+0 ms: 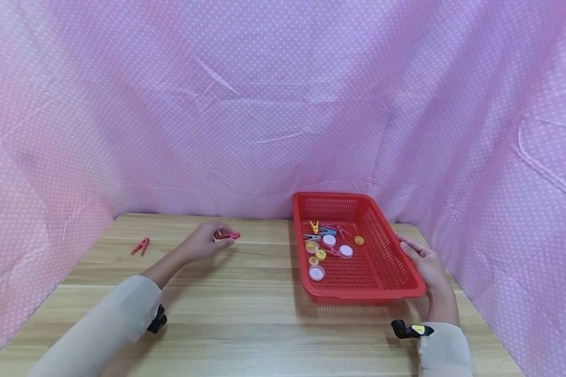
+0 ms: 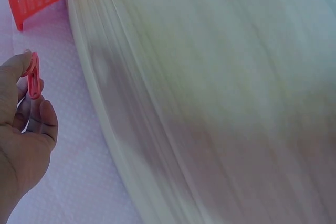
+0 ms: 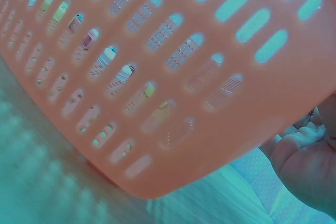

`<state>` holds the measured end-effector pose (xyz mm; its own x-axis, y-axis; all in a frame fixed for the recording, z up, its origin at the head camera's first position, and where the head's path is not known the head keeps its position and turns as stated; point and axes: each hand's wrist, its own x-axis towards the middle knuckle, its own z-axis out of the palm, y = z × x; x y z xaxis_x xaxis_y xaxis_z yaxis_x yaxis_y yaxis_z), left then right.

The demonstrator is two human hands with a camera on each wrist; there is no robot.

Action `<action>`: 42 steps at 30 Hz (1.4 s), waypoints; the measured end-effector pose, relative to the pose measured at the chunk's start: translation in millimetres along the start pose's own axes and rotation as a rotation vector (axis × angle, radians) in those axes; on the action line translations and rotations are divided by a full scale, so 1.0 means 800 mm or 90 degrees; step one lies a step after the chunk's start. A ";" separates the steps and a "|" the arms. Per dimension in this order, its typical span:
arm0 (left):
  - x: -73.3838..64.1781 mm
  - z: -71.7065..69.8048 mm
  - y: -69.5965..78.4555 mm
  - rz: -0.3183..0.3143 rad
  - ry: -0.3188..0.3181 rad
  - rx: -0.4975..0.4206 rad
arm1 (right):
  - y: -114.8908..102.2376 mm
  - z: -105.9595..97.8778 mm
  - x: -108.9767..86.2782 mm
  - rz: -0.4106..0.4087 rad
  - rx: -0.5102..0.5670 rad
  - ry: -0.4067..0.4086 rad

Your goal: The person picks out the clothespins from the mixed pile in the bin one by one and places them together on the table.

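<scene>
My left hand [image 1: 209, 242] pinches a red clothespin [image 1: 231, 235] above the back of the table, left of the basket. In the left wrist view the same clothespin [image 2: 34, 76] sticks out between thumb and fingers. My right hand [image 1: 424, 262] grips the right side of a red plastic basket [image 1: 377, 294], the thumb at its rim. Inside lie yellow, blue and pink clothespins, white bottle caps [image 1: 346, 251] and several small yellow lids [image 1: 320, 255]. Through the slots in the right wrist view the contents show only in part. Another red clothespin [image 1: 140, 246] lies at the table's left.
The light wooden table [image 1: 236, 324] ends at the back and sides against a pink dotted cloth [image 1: 264, 104]. The basket's near end casts a shadow on the wood. A black wrist camera [image 1: 158, 319] hangs under the left sleeve, another [image 1: 411, 329] beside the right.
</scene>
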<state>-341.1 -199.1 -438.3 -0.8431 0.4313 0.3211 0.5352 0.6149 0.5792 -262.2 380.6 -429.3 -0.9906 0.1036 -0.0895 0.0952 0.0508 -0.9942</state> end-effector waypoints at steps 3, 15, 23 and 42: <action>-0.009 -0.008 -0.008 -0.023 0.008 0.015 | 0.000 0.000 0.002 -0.001 0.005 -0.004; -0.055 -0.042 -0.037 -0.133 0.064 0.061 | -0.001 0.005 0.002 -0.012 0.032 -0.012; -0.075 -0.062 -0.047 -0.166 0.084 0.086 | -0.002 0.002 0.004 -0.015 0.032 -0.015; -0.097 -0.083 -0.067 -0.187 0.114 0.084 | -0.005 0.002 0.000 0.016 0.045 -0.010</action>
<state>-307.6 -309.2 -444.2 -0.9517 0.1086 0.2873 0.2607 0.7802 0.5686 -262.5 378.8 -425.7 -0.9896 0.0876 -0.1141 0.1126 -0.0222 -0.9934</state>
